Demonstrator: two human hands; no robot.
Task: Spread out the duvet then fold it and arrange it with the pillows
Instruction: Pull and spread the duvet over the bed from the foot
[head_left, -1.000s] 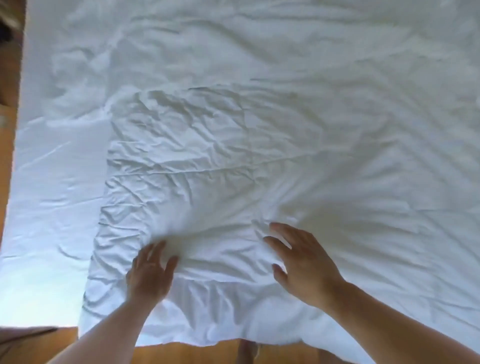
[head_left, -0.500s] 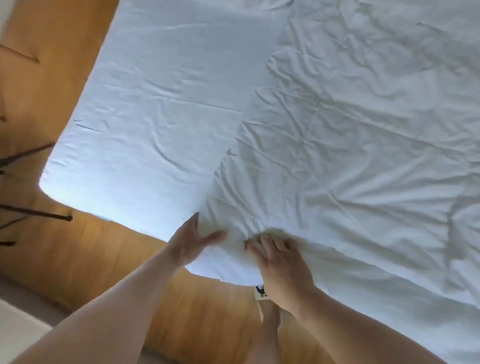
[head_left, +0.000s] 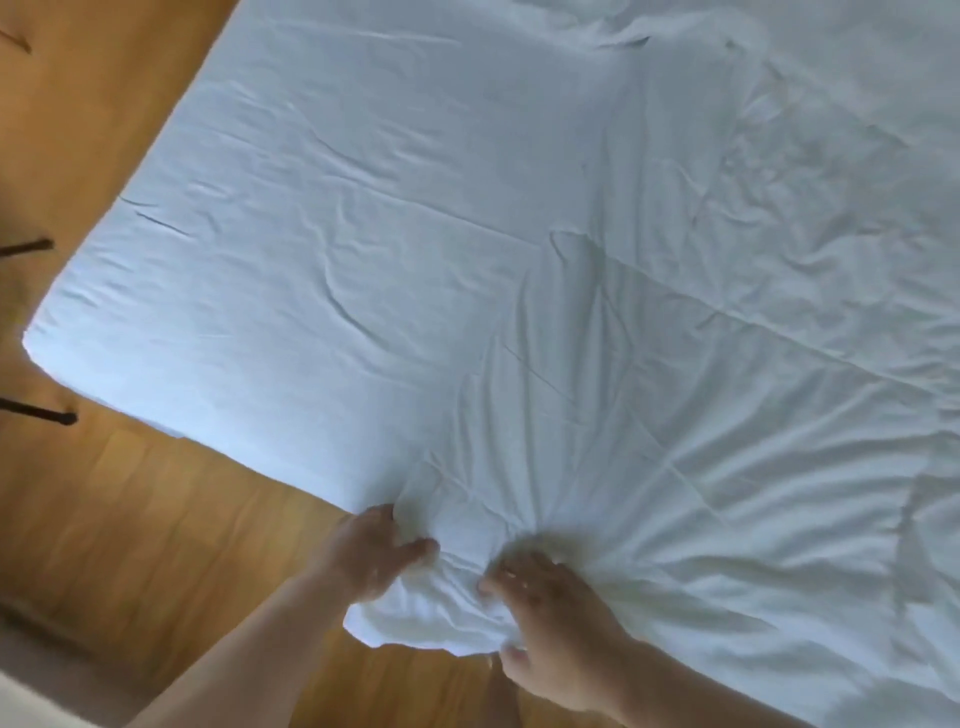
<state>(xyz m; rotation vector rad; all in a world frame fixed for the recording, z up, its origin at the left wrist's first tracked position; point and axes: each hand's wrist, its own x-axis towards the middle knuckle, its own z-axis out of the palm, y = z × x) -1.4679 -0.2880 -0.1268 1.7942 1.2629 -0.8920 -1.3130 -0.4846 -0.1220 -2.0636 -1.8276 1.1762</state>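
Up close, two bare forearms reach in from the bottom edge toward the near side of the bed. The left hand (head_left: 370, 555) has its grip clenched on the corner of the white duvet (head_left: 701, 467), with the thumb laid across the top of the cloth and the fingers tucked into the fold at its edge. The right hand (head_left: 558, 618), just beside it, also grasps the duvet: its fingers curl over a bunched ridge of fabric and its thumb hooks beneath the hanging corner. Between the two hands the corner is gathered into a soft lump that droops past the mattress edge over the wooden floor (head_left: 156, 519). Creases fan out from that lump, up and to the right across the duvet, which covers the right part of the bed and runs out of view at the right. Left of the duvet's slanted edge the pale bed sheet (head_left: 311, 249) lies bare and lightly wrinkled, out to the rounded mattress corner. Farther left, two thin dark rods (head_left: 44, 417) poke in above the floor; I cannot tell what they belong to.
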